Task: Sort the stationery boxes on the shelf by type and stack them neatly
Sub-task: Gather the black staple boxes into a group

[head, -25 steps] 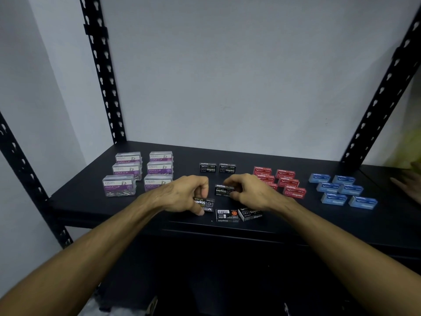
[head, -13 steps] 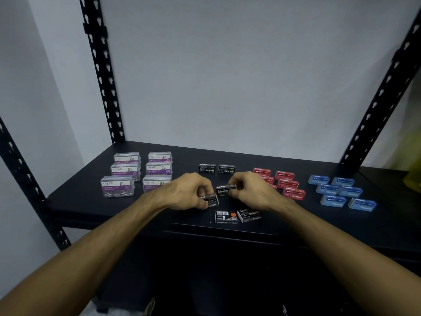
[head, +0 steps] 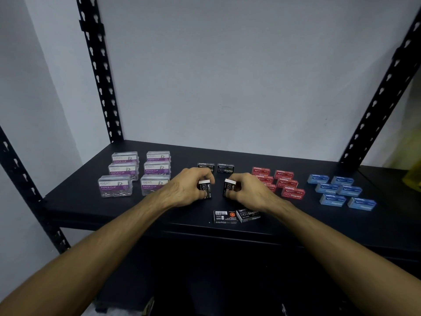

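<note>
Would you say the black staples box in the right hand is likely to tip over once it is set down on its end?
Probably. The right hand holds the black staples box upright on a narrow end, so it looks easily toppled. Its crisp edges suggest stiff card that should hold up under the grip. Laid flat like the red staples boxes, it should sit steadier.

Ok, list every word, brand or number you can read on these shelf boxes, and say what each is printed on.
"KREATI" and "PAPER CLIP": clear plastic boxes with purple labels.
"10" and "Staples": small black cardboard boxes.
"Staples": small red cardboard boxes.
Small blue cardboard boxes: print too blurred to read.
Barcode label on the flipped black box: digits too small.
</note>
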`<state>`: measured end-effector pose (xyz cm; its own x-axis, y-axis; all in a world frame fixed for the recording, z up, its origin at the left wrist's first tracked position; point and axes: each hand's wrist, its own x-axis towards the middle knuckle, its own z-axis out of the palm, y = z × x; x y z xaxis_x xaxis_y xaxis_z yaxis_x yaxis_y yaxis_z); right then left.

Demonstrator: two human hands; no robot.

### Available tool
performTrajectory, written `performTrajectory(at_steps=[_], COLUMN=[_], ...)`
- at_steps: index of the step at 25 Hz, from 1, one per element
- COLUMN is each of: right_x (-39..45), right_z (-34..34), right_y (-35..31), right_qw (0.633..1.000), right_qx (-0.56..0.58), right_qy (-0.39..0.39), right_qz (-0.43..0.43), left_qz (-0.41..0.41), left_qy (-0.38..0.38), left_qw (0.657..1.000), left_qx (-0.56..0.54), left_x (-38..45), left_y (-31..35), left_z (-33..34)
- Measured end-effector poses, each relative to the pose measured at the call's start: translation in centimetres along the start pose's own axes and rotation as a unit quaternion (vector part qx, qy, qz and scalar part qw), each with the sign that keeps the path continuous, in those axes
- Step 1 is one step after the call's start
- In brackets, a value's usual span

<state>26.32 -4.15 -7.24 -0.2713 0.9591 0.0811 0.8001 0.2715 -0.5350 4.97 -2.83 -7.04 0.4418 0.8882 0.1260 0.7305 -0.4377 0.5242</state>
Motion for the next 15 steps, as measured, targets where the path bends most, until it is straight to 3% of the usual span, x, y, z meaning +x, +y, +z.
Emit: performTrajectory(at_steps=[5, 9, 15], right_x=[0.1, 0.6, 1.2], right_z=[-0.4, -1.1, -0.6], right_y=[-0.2, -0.5, -0.2], right_qw=[1.000, 0.998, 0.993], right_qx=[0.004, -0.065, -0.120], right_qy=[0.017, 0.009, -0.011], right_qz=[0.007, -0.007, -0.011], left_qz=[-0.010, -0.030, -0.038], left_qy=[0.039, 0.063, 0.044], left_qw=[0.999, 0.997, 0.998], left_qx=[-0.025, -0.022, 0.008], left_x=[0.2, 0.3, 0.2], left_y=[0.3, 0.2, -0.8], left_z=[0.1, 0.5, 0.7])
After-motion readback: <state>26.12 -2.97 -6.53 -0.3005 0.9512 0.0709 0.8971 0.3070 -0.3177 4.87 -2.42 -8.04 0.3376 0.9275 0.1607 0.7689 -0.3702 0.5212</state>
